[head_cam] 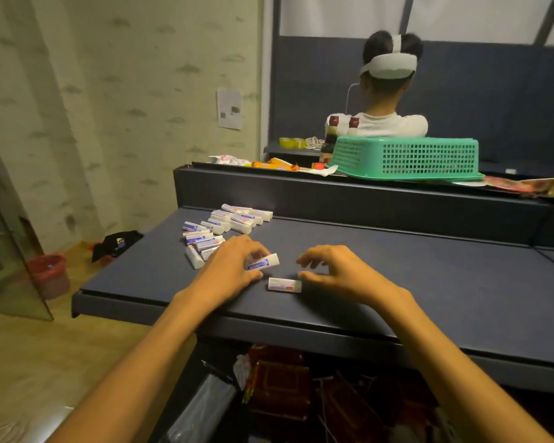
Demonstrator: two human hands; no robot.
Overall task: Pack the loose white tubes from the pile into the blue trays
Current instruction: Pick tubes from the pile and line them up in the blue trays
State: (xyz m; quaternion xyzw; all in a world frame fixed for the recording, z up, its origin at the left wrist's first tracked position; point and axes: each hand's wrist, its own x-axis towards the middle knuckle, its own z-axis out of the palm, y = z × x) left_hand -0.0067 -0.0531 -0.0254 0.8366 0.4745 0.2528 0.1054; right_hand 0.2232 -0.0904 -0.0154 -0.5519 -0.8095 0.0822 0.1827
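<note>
Dark blue desk under dim light, with papered wall behind and another person seated beyond, back turned. Head view only.

Left of desk centre, toward the far edge: pile of white tubes, some in loose rows, some crossed over each other. Just nearer than the pile: left hand, fingers curled round one tube, held low over the desk. Right of that hand, a little nearer: second tube lying flat on the desk, alone. Right hand just beside it, fingers bent and spread, nothing between them; thumb tip at the tube's right end, touching or only very near, hard to tell from this angle.

No blue trays visible anywhere on the desk; perhaps out of the picture.

Possible troubles from here, as judgement:
- Round tubes roll easily; a careless push from the right thumb could send the lone tube toward the near edge of the desk and down to the clutter below.
- Left wrist close to the pile; a wide pull back could knock the crossed tubes out of order.
- Without trays at hand, tubes only get moved, not packed.

Beyond the desk, on the raised shelf: green basket, bottles, wrappers.
</note>
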